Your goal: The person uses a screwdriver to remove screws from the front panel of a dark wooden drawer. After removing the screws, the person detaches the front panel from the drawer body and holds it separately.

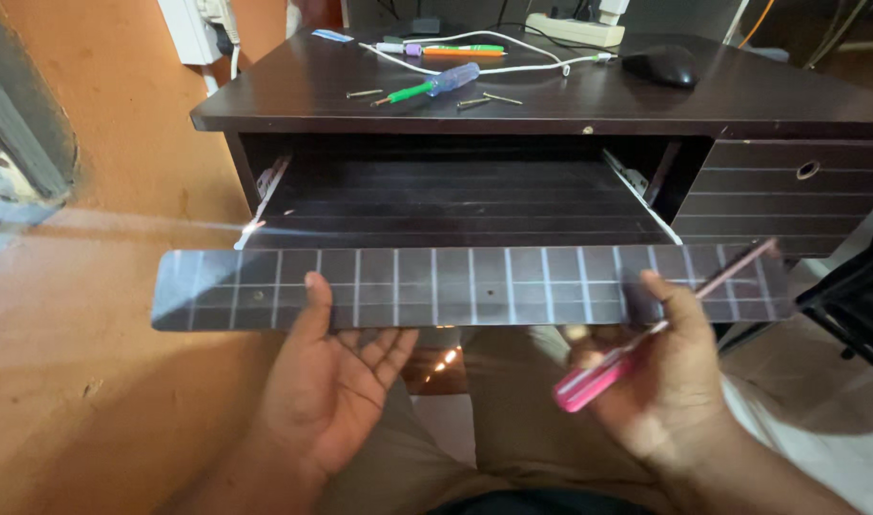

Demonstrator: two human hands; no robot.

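Observation:
A dark wooden desk (551, 100) has its sliding keyboard tray (455, 195) pulled out toward me. The tray's front panel (474, 286), dark with a grid of pale lines, sits across my view. My left hand (327, 386) is palm up under the panel, thumb pressed on its front face. My right hand (660, 381) grips the panel's right part with the thumb while holding a pink-handled screwdriver (636, 348), its shaft angled up to the right.
On the desktop lie a blue and green screwdriver (436, 84), loose screws (484, 99), pens, a white cable (513, 67) and a black mouse (660, 65). A drawer (789, 186) is at right. A black chair frame (851, 305) stands right; orange floor lies left.

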